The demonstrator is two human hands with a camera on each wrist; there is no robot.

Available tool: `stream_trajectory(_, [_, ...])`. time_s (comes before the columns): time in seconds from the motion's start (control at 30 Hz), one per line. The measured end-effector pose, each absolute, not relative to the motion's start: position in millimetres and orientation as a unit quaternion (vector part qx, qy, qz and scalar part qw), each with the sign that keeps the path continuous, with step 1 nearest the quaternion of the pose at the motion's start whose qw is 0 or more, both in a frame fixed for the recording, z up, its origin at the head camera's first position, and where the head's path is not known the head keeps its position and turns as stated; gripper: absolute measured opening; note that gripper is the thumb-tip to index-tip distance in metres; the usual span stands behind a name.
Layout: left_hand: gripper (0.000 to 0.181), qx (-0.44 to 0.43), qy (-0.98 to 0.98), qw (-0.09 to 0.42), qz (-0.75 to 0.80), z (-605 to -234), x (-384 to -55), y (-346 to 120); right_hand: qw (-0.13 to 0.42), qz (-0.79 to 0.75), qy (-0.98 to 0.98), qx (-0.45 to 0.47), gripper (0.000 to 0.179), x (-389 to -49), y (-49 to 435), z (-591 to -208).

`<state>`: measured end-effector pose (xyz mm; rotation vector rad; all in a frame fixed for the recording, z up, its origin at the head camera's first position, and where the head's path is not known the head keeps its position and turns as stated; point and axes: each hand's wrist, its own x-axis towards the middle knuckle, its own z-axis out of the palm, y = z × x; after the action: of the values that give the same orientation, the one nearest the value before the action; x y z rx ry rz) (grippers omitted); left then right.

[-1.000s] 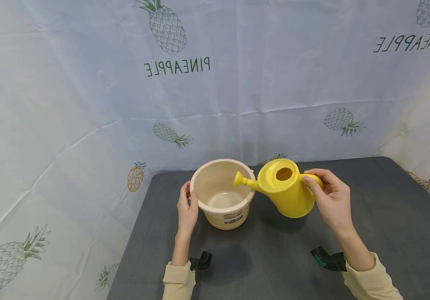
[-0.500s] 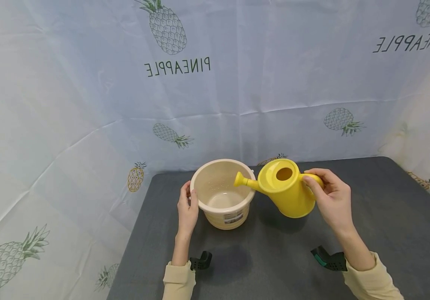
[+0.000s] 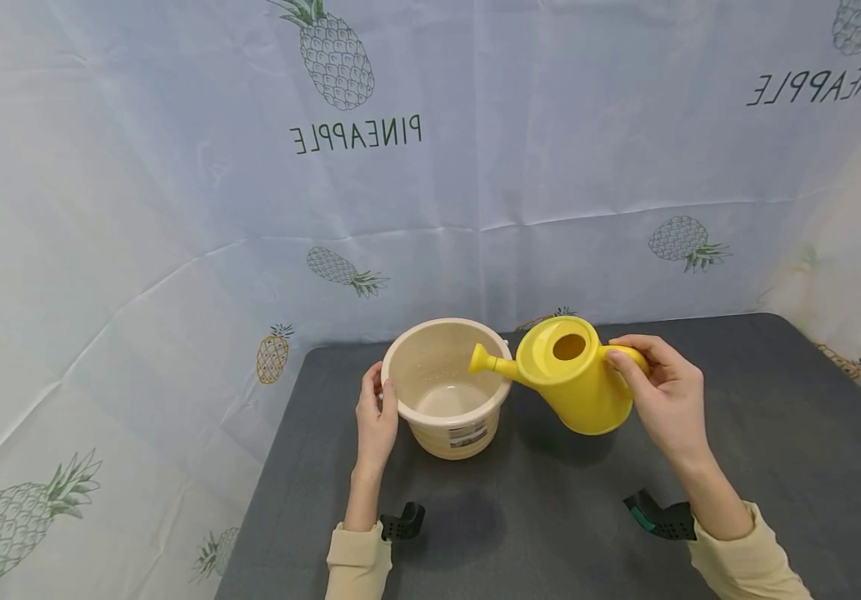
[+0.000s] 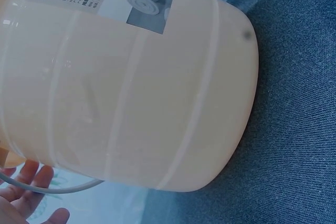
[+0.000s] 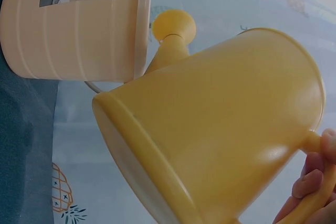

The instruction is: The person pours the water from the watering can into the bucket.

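The right hand (image 3: 666, 392) is gripping, fingers clamped on the handle (image 5: 308, 204) of the yellow watering can (image 3: 586, 392), which is hanging tilted above the table (image 3: 535, 533) near its far edge, its spout (image 3: 503, 367) reaching over the beige bucket (image 3: 433, 436). The bucket is standing toward the far-left corner, the left hand (image 3: 375, 425) resting loosely parted fingers against its left side.
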<state>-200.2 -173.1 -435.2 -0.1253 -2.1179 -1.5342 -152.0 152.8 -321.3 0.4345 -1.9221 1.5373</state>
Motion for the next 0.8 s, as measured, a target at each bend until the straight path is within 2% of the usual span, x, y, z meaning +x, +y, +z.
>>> stream_trajectory(0.8, [0.039,-0.047,-0.783,0.254,-0.566,-432.1,-198.6,-172.7,0.318,0.566,-0.741,0.170,0.013,-153.3,149.5,-318.9])
